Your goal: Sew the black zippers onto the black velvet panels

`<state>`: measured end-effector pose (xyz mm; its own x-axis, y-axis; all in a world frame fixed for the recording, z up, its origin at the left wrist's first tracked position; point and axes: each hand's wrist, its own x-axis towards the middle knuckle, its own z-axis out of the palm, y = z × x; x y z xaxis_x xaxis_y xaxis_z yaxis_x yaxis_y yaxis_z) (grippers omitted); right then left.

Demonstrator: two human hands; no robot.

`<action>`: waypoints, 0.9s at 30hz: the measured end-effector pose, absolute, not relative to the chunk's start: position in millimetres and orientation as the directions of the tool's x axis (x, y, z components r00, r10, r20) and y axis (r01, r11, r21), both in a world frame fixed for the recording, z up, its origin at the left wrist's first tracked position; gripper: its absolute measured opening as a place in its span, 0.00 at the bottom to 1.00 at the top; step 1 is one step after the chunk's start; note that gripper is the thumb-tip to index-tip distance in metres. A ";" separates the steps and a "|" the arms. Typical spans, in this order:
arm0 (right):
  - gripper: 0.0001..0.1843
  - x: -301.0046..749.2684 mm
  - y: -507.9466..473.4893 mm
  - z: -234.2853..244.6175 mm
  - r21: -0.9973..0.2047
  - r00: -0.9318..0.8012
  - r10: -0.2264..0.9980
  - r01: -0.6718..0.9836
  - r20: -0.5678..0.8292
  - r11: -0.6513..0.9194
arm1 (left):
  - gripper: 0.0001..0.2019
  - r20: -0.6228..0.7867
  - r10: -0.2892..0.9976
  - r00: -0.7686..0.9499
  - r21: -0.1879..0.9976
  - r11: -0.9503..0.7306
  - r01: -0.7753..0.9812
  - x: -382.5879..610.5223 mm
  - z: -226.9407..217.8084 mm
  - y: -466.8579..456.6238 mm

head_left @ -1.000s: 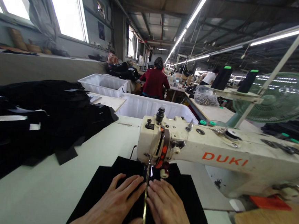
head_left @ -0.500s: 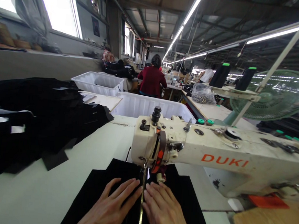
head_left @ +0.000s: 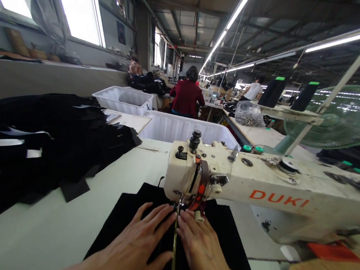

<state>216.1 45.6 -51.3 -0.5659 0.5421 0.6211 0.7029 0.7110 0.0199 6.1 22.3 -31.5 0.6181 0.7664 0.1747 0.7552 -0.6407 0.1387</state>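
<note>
A black fabric piece (head_left: 123, 222) lies on the white table under the head of a cream DUKI sewing machine (head_left: 256, 191). My left hand (head_left: 142, 242) rests flat on the fabric, fingers spread, just left of a thin brass-coloured strip (head_left: 174, 255) that runs toward the needle. On the other side of the strip, my right hand (head_left: 200, 247) lies flat too. Its fingertips almost reach the presser foot. Neither hand holds anything.
A large pile of black cut pieces (head_left: 42, 141) covers the table's left side. White plastic bins (head_left: 171, 128) stand behind the machine. A green fan (head_left: 340, 118) and thread cones (head_left: 272, 92) are at the right. A person in red (head_left: 186, 97) sits further back.
Both hands have slid forward with the fabric toward the needle. The camera view has shifted slightly.
</note>
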 end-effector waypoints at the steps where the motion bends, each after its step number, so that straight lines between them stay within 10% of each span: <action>1: 0.18 216.0 46.6 -51.0 0.020 -0.569 0.545 0.703 0.615 0.711 | 0.32 0.162 0.774 0.612 0.168 -0.633 0.756 5.8 -31.6 23.8; 27: 0.18 227.3 51.6 -44.5 -0.097 -0.608 0.580 0.640 0.542 0.762 | 0.33 0.234 0.765 0.600 0.260 -0.644 0.719 3.3 -40.4 28.7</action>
